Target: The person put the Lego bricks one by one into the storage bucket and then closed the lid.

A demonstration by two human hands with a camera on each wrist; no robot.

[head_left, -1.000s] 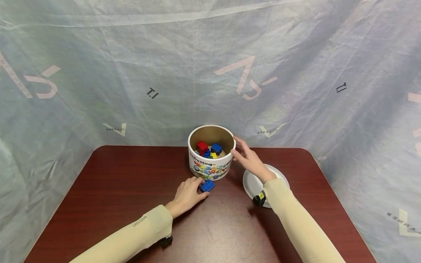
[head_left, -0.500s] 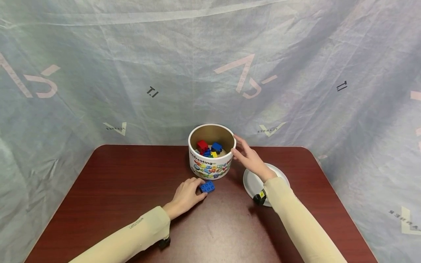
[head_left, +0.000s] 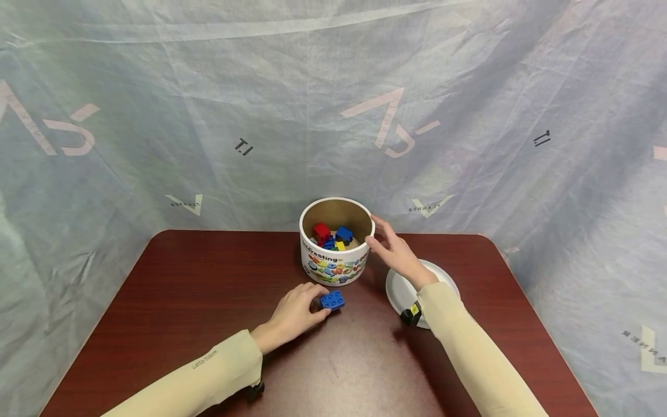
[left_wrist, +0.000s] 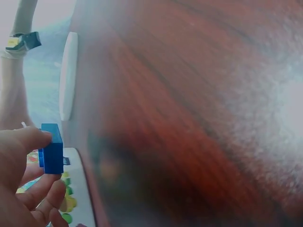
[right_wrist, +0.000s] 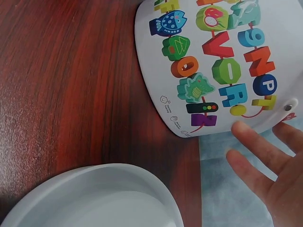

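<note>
My left hand (head_left: 293, 313) pinches a blue toy brick (head_left: 332, 300) with studs on top, just in front of a white round bucket (head_left: 333, 272). In the left wrist view, thumb and fingers hold the blue brick (left_wrist: 53, 149) at its edges, above the table. My right hand (head_left: 397, 253) touches the bucket's right side near the rim. Its fingers are spread and fairly straight in the right wrist view, beside the printed letters on the bucket (right_wrist: 163, 90). Inside the bucket lie a red brick (head_left: 321, 233), a blue brick (head_left: 344, 234) and several smaller pieces.
A white round dish or lid (head_left: 401, 295) lies on the table under my right forearm. The dark red wooden table (head_left: 172, 301) has its back edge just behind the bucket. A grey printed cloth (head_left: 250, 104) hangs behind and at both sides.
My left hand has shifted slightly towards me, and the blue brick has moved a little right and nearer, turning slightly. The right hand stays at the bucket.
</note>
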